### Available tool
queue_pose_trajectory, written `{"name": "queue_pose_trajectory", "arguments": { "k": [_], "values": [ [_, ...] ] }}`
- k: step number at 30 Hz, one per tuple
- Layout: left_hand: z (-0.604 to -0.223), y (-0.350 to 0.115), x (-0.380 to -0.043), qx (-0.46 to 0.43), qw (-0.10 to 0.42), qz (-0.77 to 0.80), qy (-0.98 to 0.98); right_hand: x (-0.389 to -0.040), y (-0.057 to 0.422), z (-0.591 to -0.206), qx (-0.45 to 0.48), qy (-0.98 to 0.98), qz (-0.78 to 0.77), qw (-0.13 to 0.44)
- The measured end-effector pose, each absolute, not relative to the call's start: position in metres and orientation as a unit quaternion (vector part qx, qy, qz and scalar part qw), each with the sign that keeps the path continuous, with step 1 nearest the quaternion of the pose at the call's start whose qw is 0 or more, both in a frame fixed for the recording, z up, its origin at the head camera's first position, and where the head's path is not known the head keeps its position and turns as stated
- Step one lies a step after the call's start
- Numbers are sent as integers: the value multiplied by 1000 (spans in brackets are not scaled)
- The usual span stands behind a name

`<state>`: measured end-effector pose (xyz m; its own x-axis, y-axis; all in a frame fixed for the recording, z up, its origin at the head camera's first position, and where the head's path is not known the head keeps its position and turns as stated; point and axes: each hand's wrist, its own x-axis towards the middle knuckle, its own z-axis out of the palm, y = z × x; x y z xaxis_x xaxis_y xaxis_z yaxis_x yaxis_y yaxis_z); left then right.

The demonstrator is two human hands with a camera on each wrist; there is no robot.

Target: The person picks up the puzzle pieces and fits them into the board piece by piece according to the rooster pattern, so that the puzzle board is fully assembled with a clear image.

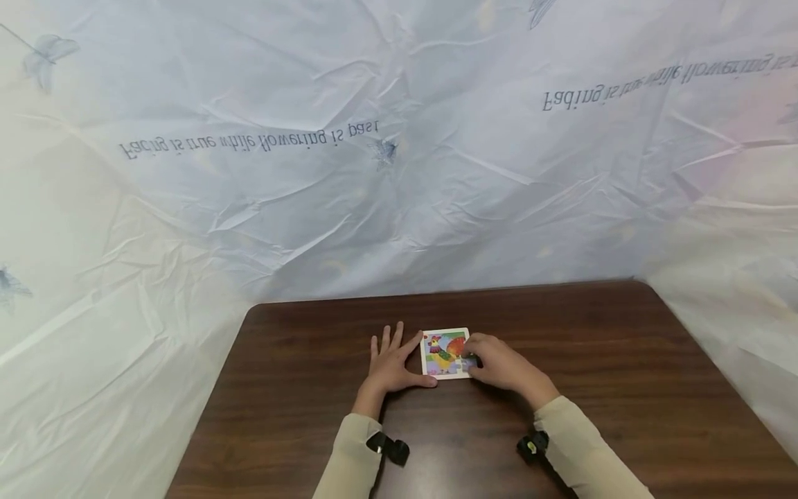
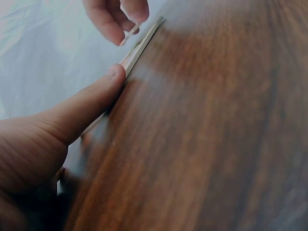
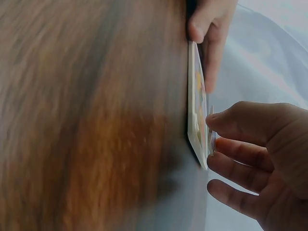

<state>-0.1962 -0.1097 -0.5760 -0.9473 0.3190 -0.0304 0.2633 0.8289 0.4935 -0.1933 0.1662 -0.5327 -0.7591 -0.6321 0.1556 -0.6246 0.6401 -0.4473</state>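
A small jigsaw puzzle board (image 1: pixel 444 355) with a white border and a colourful rooster picture lies flat on the table. Fingers spread, my left hand (image 1: pixel 391 367) rests at its left side, the thumb by the near edge and the index finger at the far left corner. In the left wrist view the thumb (image 2: pixel 96 94) touches the board's edge (image 2: pixel 139 50). Over the board's right part, my right hand (image 1: pixel 499 362) pinches a thin puzzle piece (image 3: pixel 211 132) between thumb and fingers, just above the surface. Beneath that hand, a pale patch shows in the picture; the right edge is partly hidden.
The dark brown wooden table (image 1: pixel 299 416) has rounded far corners. Behind it and at both sides hangs a wrinkled white sheet (image 1: pixel 399 208) with printed lettering. Black camera straps (image 1: pixel 394 449) sit on both wrists over beige sleeves (image 1: pixel 352 461).
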Motion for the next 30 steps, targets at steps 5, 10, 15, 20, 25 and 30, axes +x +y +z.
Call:
{"name": "queue_pose_trajectory", "arguments": {
  "k": [5, 10, 15, 20, 25, 30],
  "values": [
    [-576, -108, -197, 154, 53, 248, 955, -194, 161, -536, -355, 900, -252, 6],
    [-574, -108, -196, 154, 54, 252, 954, -194, 159, -538, -360, 900, -246, 2],
    [-572, -108, -196, 152, 53, 253, 954, -198, 158, -538, -378, 893, -246, -3],
    [-572, -108, -195, 151, 52, 246, 956, -198, 157, -536, -373, 894, -247, 11],
    [-574, -108, -192, 147, 56, 246, 957, -193, 158, -536, -369, 896, -246, 23],
    [-576, -108, -192, 152, 50, 248, 956, -190, 160, -537, -361, 900, -245, 16]
  ]
}}
